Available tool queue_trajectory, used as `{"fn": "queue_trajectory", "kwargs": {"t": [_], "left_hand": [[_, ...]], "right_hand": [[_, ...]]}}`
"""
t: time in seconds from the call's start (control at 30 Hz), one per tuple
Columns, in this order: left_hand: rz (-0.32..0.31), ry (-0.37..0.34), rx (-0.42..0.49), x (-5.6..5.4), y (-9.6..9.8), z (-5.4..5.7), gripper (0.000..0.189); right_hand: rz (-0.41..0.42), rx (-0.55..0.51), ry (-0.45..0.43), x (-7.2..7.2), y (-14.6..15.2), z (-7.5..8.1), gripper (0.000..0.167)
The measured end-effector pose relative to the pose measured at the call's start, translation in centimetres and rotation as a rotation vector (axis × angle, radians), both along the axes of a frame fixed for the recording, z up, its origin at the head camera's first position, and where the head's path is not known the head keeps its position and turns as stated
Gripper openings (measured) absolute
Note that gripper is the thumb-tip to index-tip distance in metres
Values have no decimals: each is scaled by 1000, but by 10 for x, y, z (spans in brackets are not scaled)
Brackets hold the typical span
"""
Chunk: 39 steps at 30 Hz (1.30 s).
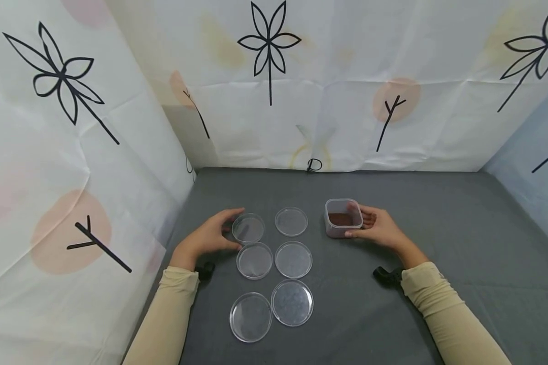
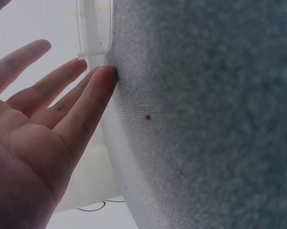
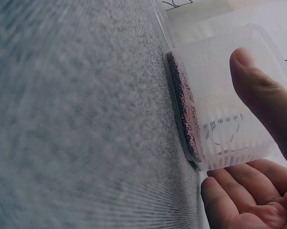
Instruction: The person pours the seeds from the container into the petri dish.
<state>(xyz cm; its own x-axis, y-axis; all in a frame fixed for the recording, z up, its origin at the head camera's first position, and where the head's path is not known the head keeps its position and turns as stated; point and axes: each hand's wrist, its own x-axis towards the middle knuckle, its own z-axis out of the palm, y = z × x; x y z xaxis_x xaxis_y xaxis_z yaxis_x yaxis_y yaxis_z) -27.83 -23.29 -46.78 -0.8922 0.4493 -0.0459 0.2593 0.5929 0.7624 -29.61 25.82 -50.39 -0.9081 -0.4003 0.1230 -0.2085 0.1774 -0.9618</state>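
Several clear round dishes like petri dishes lie on the grey cloth in two columns. My left hand [image 1: 210,234] is around the left side of the far-left dish [image 1: 248,228], its thumb and forefinger spread at the rim. In the left wrist view, the left hand's fingers [image 2: 81,102] are extended, close to a dish edge [image 2: 96,28]. My right hand [image 1: 378,228] holds a translucent plastic tub [image 1: 335,232] at its right side, thumb across the near wall. A layer of small reddish-brown grains [image 3: 185,107] covers the tub's bottom. The tub stands upright, uncovered.
Beside the far-left dish lies another dish [image 1: 291,221], with two more [image 1: 254,260] in the middle row and two larger-looking ones [image 1: 251,317] nearest me. Patterned white sheets [image 1: 333,121] hang behind and at the sides of the grey-covered table [image 1: 438,213].
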Motion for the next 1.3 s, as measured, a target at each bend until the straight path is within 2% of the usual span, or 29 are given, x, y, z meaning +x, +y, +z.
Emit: {"fn": "queue_trajectory", "kwargs": {"t": [0.27, 0.8, 1.07, 1.3], "left_hand": [[-37, 37, 9, -3, 3, -4, 99], [-23, 60, -20, -2, 5, -6, 94], [-20, 65, -36, -1, 7, -8, 92], [-19, 68, -37, -1, 8, -4, 91]], "right_hand": [[-26, -9, 3, 1, -1, 2, 87], [-135, 6, 69, 9, -9, 7, 77], [-164, 216, 79, 14, -13, 14, 78], [-153, 263, 85, 15, -15, 20, 84]]}}
